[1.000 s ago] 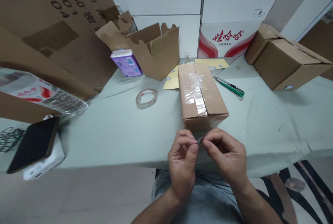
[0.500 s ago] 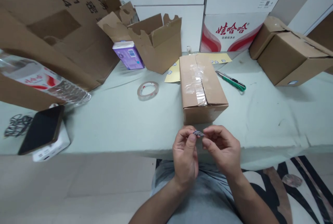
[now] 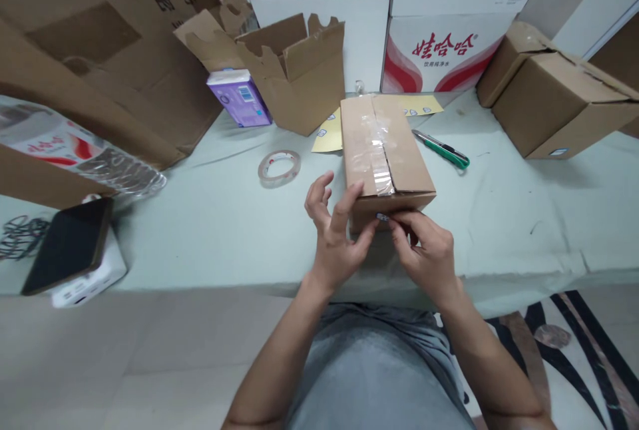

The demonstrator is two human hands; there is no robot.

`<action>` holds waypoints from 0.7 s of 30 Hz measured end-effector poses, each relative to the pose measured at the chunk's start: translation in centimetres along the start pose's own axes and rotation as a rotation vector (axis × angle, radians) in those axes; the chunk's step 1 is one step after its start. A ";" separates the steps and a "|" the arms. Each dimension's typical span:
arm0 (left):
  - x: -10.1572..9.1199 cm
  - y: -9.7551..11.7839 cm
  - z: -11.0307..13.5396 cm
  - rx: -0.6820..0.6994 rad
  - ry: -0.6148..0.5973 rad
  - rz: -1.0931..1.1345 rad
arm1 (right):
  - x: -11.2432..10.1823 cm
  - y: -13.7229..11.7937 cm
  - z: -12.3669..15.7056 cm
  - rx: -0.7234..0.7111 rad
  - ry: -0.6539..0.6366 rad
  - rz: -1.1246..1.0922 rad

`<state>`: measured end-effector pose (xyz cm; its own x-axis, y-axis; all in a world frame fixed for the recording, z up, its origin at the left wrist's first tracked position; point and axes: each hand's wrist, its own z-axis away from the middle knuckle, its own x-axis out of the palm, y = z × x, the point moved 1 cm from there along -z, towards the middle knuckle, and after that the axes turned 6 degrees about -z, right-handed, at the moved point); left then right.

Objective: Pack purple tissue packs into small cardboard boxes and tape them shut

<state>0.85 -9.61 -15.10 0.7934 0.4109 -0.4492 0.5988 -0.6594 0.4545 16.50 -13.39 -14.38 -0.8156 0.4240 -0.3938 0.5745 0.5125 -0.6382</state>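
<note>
A taped cardboard box (image 3: 394,150) lies on the pale green table (image 3: 224,223) straight ahead of me. My right hand (image 3: 424,250) pinches a small dark piece (image 3: 382,217) against the box's near face. My left hand (image 3: 337,230) is beside it, thumb at the same piece, index finger resting on the box's near left corner, the other fingers spread apart. What the small piece is I cannot make out.
A roll of clear tape (image 3: 279,168), a green utility knife (image 3: 442,149), yellow sheets (image 3: 329,138), an open carton (image 3: 294,80), a purple pack (image 3: 239,97), more cartons (image 3: 554,100) at right, and a phone (image 3: 64,243) on a white box at left.
Both hands moved forward from above the table's near edge to the box's near face, carrying the small piece. The left hand's fingers spread open.
</note>
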 end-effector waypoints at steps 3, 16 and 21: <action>0.1 -0.6 -0.9 0.068 -0.027 -0.018 | 0.5 -0.2 0.2 -0.019 0.033 0.061; 0.7 -0.9 -1.1 0.087 -0.021 0.091 | 0.1 0.8 0.6 0.160 0.236 0.077; 0.5 -1.0 -1.0 0.087 -0.035 0.113 | 0.6 1.7 1.2 0.165 0.339 -0.008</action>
<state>0.72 -8.10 -15.03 0.8502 0.3093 -0.4259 0.4926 -0.7530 0.4363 16.88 -13.18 -16.46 -0.7350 0.6577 -0.1649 0.5271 0.4012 -0.7491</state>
